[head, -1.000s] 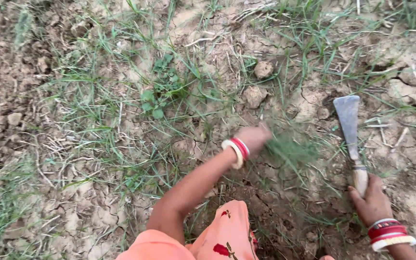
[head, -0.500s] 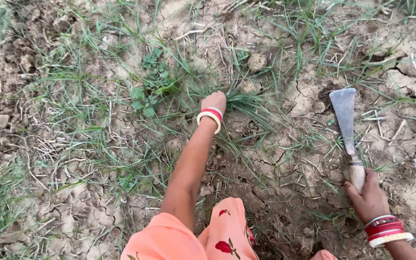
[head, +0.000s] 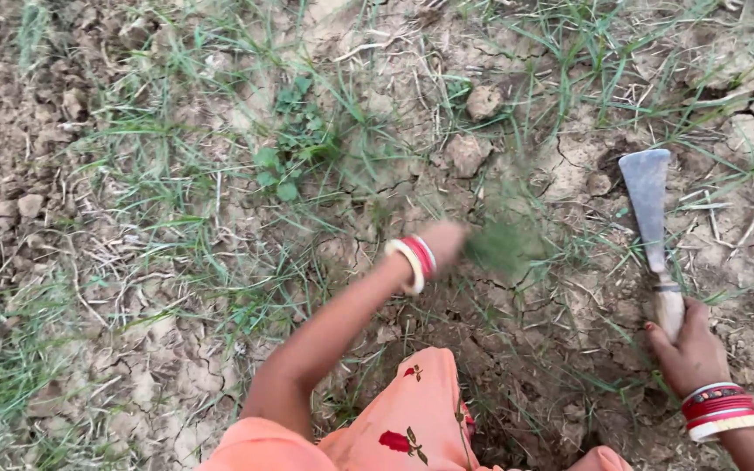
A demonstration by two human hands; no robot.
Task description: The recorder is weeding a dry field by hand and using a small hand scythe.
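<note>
- left hand (head: pixel 445 242): motion-blurred, fingers not resolvable
- grass tuft (head: pixel 499 247) at its fingertips: green smear, grip unclear
- hoe handle (head: pixel 669 312): lower end hidden in right hand (head: pixel 691 353)
- right forearm: cut off by bottom edge

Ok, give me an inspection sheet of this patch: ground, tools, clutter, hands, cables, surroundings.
Surface: dry cracked soil with thin grass, darker dug earth near the person.
Job's things: flat-bladed hand hoe lying blade away; tuft of grass, blurred.
Clutter: soil clods; a small leafy weed.
Hands: left hand closed on the tuft; right hand on the hoe's wooden handle; bangles on both wrists.
Cables: nothing seen.
Surroundings: orange flowered cloth at the bottom edge; no other people seen.
</note>
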